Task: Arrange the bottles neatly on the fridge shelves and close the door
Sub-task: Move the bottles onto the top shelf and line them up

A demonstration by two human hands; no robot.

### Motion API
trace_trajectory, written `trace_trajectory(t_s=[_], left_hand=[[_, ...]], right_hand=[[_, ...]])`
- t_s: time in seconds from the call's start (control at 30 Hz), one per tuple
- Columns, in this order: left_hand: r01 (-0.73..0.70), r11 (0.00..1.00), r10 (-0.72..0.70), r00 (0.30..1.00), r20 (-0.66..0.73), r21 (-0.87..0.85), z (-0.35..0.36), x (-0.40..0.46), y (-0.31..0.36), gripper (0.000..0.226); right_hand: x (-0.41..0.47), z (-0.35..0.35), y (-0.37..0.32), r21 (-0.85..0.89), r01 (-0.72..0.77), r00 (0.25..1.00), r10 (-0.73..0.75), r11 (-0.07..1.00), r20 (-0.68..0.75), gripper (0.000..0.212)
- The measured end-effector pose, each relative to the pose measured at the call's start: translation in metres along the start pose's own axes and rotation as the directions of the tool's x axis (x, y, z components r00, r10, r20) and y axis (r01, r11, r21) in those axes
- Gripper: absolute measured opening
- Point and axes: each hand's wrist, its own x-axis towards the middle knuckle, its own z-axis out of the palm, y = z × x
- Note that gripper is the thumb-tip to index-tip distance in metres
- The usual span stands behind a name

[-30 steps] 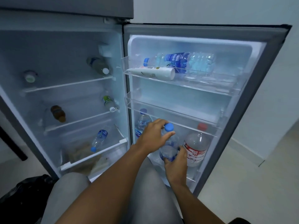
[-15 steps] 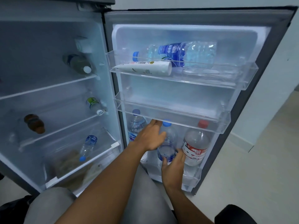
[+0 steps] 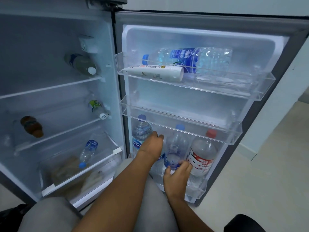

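The fridge door (image 3: 207, 19) stands open on the right. Its bottom door shelf (image 3: 197, 190) holds three upright bottles: a blue-capped one (image 3: 141, 129) at the left, a blue-capped middle bottle (image 3: 177, 141), and a red-capped bottle (image 3: 202, 153) at the right. My right hand (image 3: 177, 176) grips the middle bottle low on its body. My left hand (image 3: 152, 144) presses against that bottle's left side with curled fingers, between it and the left bottle. A large water bottle (image 3: 189, 59) and a white tube (image 3: 153, 72) lie in the top door shelf.
Inside the fridge, bottles lie on their sides: one (image 3: 82, 64) on the top shelf, a green-labelled one (image 3: 97, 108) and a brown one (image 3: 31, 126) on the middle shelf, a small one (image 3: 87, 151) above the drawer. The middle door shelf (image 3: 184, 126) holds nothing. My knees are below.
My left hand has slid off the middle bottle's cap down to its left side. The bottle now stands lower in the bottom door shelf. My right hand stays on its base.
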Motion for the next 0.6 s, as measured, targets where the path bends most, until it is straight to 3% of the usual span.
trace_trajectory(t_s=[0.2,0.43,0.6], left_hand=[[0.081,0.994,-0.078,0.996,0.034,-0.071,-0.01,-0.01,-0.009,0.026],[-0.009,0.994,-0.013,0.979,-0.204,-0.109,-0.053,-0.032,-0.012,0.031],[0.04,0.992,-0.071,0.962,-0.263,-0.12,-0.096,-0.058,-0.032,0.028]], right_hand=[[-0.001,-0.008,0.002,-0.235,-0.121,0.94,0.187,0.964,0.284,0.02],[0.003,-0.001,-0.031,-0.093,-0.032,0.897,0.069,0.995,0.436,0.055],[0.002,0.012,-0.072,-0.06,0.058,0.918,-0.03,0.996,0.395,0.072]])
